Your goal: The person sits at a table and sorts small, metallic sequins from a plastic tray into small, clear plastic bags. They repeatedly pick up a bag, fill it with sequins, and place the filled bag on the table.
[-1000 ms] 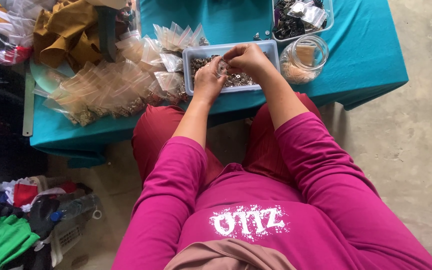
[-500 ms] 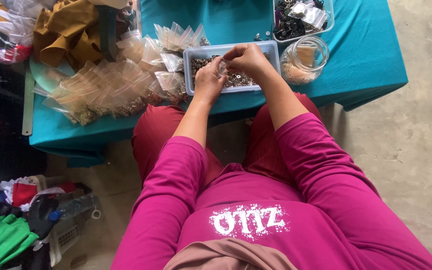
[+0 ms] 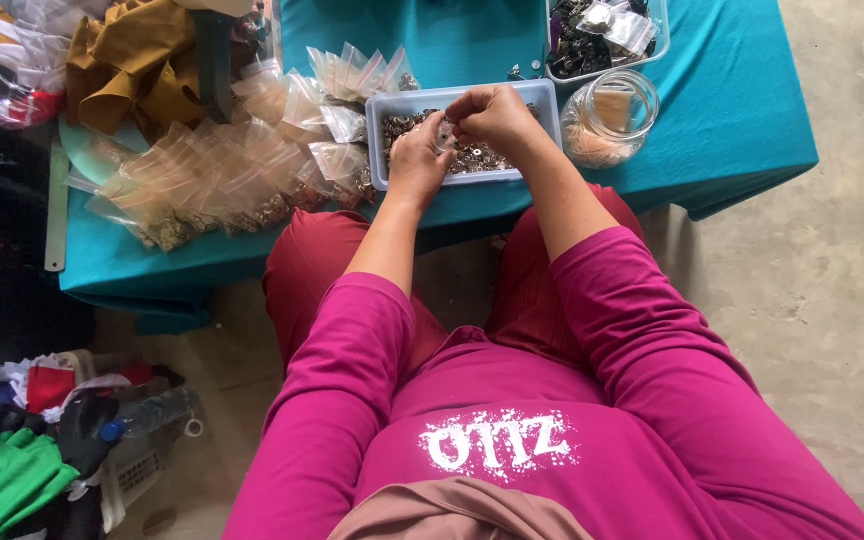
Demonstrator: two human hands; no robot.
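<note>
A pale rectangular tray [image 3: 377, 140] full of small metal rings and fasteners stands on the teal-covered table [image 3: 732, 110]. Both hands hover over it, fingertips meeting above the pile. My left hand [image 3: 418, 152] pinches something small, possibly a little clear bag, against the fingers of my right hand [image 3: 495, 117]. What sits between the fingertips is too small to make out. Magenta sleeves reach down to my lap.
Several filled small clear zip bags [image 3: 222, 175] lie left of the tray. A glass jar [image 3: 609, 120] stands to its right, another tray of dark parts [image 3: 602, 40] behind. Brown cloth [image 3: 132, 65] lies far left; clothes and a bottle [image 3: 147, 412] clutter the floor.
Hands stay over the tray; only the fingers shift slightly against each other.
</note>
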